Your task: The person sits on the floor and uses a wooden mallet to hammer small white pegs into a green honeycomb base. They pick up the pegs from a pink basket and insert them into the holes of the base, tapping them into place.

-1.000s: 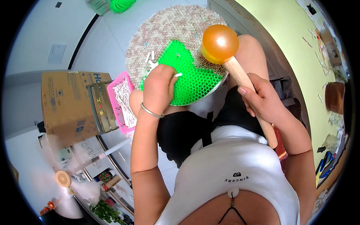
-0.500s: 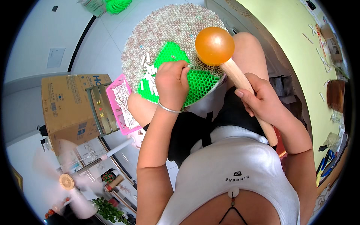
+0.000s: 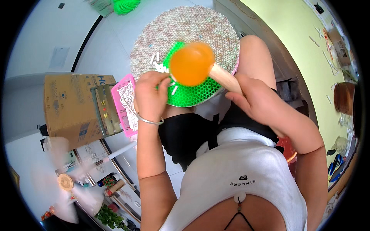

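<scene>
A round disc [image 3: 185, 99] with green honeycomb holes lies across my lap, mostly filled with small pale tubes [image 3: 154, 38]. In my right hand [image 3: 254, 94] is a mallet [image 3: 191, 63] with an orange head and a wooden handle, the hand closed round the handle. Its blurred head hangs over the green part and hides some holes. My left hand [image 3: 152, 92] is at the disc's near left, thumb and fingers pinched together. A short white stick touches the fingertips; whether they grip it I cannot make out. Loose white sticks [image 3: 160, 67] lie just beyond that hand.
Left of the disc stands a pink basket [image 3: 118, 101] of white sticks, beside a small wooden stool [image 3: 105, 111] and a cardboard box [image 3: 71, 104]. A fan [image 3: 65, 181] spins at lower left. Green cord [image 3: 126, 5] lies at the far side.
The mallet head has swung left and down over the green part. My left hand has moved left, away from the middle of the disc. The disc has shifted slightly right.
</scene>
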A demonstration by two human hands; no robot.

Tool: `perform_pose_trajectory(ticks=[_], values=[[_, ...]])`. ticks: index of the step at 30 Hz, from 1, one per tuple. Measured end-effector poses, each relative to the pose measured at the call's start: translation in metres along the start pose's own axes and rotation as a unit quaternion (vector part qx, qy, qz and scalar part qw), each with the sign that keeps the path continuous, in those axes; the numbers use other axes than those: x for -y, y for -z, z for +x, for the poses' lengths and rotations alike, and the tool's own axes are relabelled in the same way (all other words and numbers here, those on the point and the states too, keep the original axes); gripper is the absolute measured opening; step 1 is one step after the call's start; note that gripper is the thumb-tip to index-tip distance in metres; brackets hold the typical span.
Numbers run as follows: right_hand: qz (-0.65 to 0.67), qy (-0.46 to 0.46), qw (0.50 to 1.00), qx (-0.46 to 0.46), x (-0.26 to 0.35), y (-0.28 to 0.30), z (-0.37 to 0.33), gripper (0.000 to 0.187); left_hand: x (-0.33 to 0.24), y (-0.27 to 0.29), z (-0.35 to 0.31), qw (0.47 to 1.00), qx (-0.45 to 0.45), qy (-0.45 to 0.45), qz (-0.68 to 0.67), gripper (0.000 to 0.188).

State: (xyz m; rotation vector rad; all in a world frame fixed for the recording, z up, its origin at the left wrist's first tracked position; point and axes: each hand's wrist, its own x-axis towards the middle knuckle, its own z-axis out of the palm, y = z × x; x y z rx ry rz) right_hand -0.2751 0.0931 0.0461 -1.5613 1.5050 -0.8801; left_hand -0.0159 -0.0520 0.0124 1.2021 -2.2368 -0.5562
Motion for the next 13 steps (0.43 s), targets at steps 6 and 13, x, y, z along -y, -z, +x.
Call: perform_pose_trajectory(ticks=[6, 13], values=[[0.132, -0.173, 0.976, 0.024, 0.002, 0.011, 0.002, 0.027, -0.002, -0.011, 0.004, 0.969, 0.019, -0.173, 0.176, 0.019], [0.214, -0.209, 0.954, 0.001, -0.022, 0.009, -0.015, 0.026, 0.003, -0.023, 0.02, 0.978, 0.04, -0.18, 0.102, 0.024]])
